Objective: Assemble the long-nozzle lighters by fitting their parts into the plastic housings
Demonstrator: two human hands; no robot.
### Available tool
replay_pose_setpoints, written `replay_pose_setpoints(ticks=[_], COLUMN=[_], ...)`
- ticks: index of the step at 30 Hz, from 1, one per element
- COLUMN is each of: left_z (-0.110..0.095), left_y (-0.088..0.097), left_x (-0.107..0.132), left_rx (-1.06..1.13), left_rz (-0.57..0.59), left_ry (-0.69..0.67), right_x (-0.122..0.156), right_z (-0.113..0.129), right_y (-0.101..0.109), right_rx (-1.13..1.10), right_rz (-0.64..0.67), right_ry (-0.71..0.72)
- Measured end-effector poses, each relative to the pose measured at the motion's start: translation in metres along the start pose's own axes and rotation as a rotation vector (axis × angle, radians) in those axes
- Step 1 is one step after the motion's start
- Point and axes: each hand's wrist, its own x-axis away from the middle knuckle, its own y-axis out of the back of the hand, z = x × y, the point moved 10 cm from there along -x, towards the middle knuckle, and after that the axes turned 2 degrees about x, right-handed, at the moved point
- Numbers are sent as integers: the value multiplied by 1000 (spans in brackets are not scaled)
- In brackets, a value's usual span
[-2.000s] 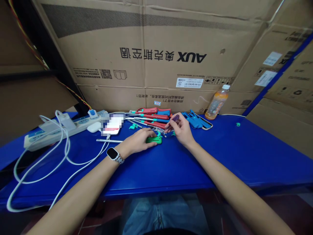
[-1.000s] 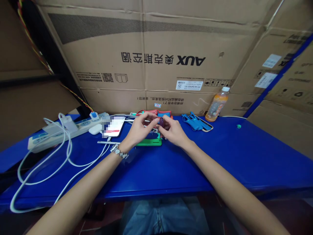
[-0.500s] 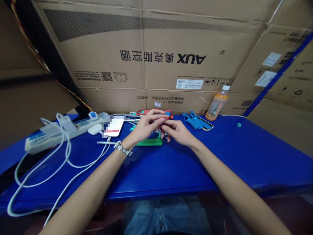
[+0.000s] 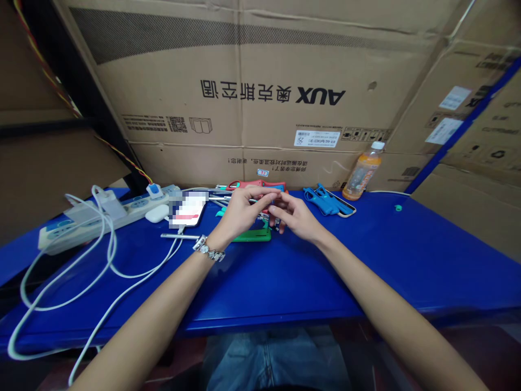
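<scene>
While holding left hand (image 4: 241,215) and right hand (image 4: 300,218) together by a green utility lighter (image 4: 254,235), leaves both grips unreadable, wide or narrow.

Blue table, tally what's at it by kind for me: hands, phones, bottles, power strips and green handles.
Hands: 2, left hand and right hand
Phones: 2, lit phone and dark-screened phone
Bottles: 1, orange bottle
Power strips: 1, white power strip
Green handles: 1, partly hidden green handle
Total: 7
</scene>
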Motion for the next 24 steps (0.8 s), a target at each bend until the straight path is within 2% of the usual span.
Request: replay_pose_setpoints(ticks=[2, 4, 8, 10, 13, 18, 20, 24], left_z=[-3, -3, 6, 11, 12, 2, 1, 3], left_y=[-2, -3, 7, 10, 6, 3, 4, 9], left_x=[1, 1, 0, 0, -1, 1, 2, 2], left_rx=[-16, -11, 46, 101, 121, -102, -157, -110], left_rz=[51, 59, -150, -219, -173, -30, -41, -185], left_ry=[-15, -20, 22, 51, 42, -80, -92, -31], right_x=[2, 2, 1, 1, 2, 1, 1, -1], right_z=[3, 3, -2, -3, 0, 6, 6, 0], right_y=[-1, 2, 7, 9, 11, 1, 1, 7], right_rx=[16, 60, 97, 102, 86, -3, 2, 22], right_rz=[47, 14, -123, -185, -212, -14, -1, -127], right_ry=[-11, -14, 14, 44, 81, 15, -12, -8])
